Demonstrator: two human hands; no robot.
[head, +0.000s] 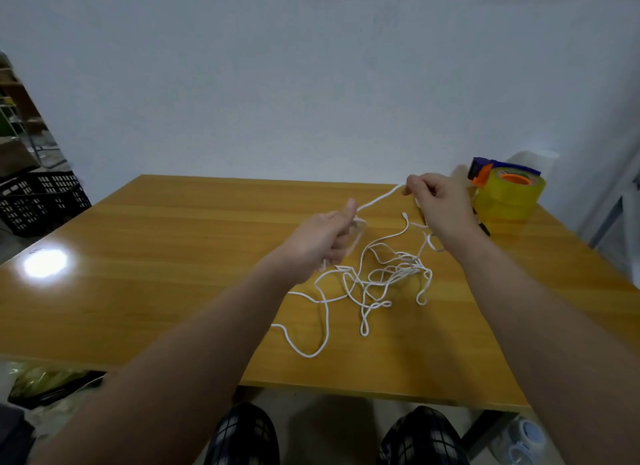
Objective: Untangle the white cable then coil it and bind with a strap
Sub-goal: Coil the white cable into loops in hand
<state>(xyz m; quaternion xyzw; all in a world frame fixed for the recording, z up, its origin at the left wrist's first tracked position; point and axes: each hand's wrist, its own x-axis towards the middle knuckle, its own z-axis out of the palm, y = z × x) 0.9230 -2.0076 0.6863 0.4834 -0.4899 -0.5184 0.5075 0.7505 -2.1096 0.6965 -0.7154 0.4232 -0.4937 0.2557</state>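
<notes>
A thin white cable (375,277) lies in a loose tangle of loops on the wooden table (173,274), below and between my hands. My left hand (322,242) grips a stretch of the cable in a fist, thumb up. My right hand (436,201) pinches the cable further along, raised above the table. A straight length of cable runs taut between the two hands. One cable end (404,215) points up near my right wrist. I see no strap.
A yellow roll of tape in a blue and orange dispenser (505,190) stands at the table's back right corner, just behind my right hand. A black crate (41,201) sits on the floor to the left. My knees show under the table's near edge.
</notes>
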